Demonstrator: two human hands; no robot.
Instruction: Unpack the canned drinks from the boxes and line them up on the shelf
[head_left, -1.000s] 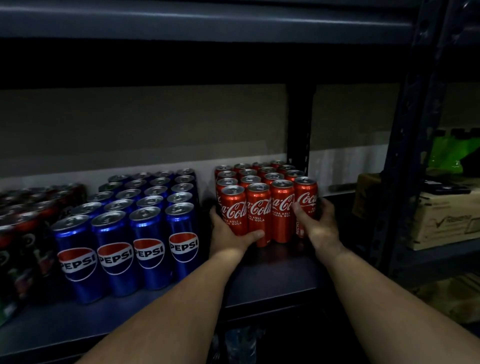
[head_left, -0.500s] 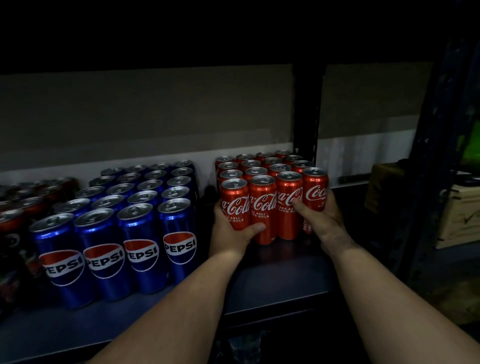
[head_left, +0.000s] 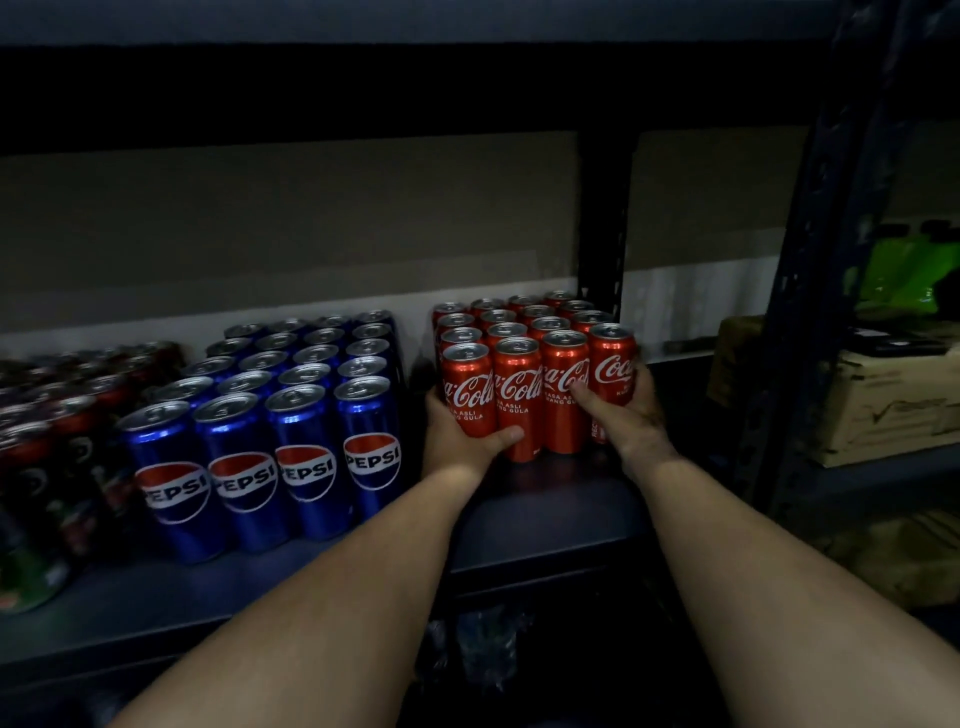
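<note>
Left hand (head_left: 460, 434) and right hand (head_left: 626, 410) clasp, from either side, the block of red aluminium cola cans (head_left: 524, 364) standing between them on the dark shelf (head_left: 545, 499).

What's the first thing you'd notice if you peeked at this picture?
The bright red Coca-Cola cans stand in a tight block near the right end of the dark shelf, with the left hand and right hand gripping the block's front corners. Right beside them, to the left, shiny blue Pepsi cans stand in neat rows.
</note>
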